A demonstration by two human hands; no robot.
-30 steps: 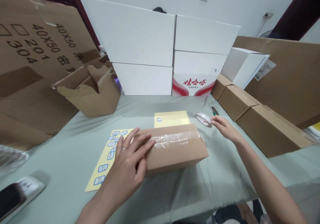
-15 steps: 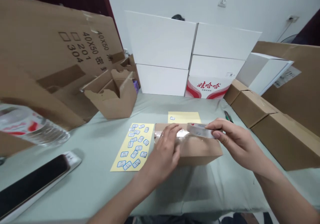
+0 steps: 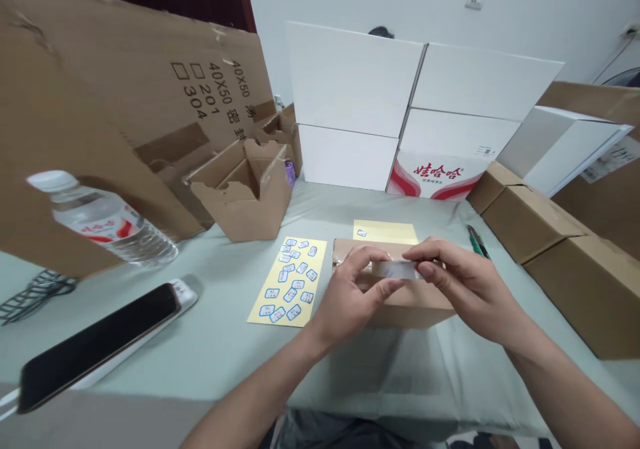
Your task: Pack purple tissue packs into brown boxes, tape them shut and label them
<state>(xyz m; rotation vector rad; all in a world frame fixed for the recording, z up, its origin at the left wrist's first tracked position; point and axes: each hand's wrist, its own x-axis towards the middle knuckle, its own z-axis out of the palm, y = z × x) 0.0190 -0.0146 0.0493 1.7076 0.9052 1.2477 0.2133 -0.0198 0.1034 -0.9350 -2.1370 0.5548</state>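
Right hand (image 3: 463,289) pinches the whitish plastic tape roll (image 3: 399,270); left hand (image 3: 345,299) curls half-open around it, hold unclear; brown cardboard box (image 3: 417,315) beneath the fingers. Likely end-finding; next calls for delicate peeling.

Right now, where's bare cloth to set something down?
Bare: between phone and sticker sheet; between open carton and rear yellow sheet. Crowded: left hand, right hand and tape over the middle box; cutter by the box row.

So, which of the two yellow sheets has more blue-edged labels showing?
The left sheet, beside the brown box under the tape roll: labels are scattered all over it; the far sheet, behind the box, shows just one.
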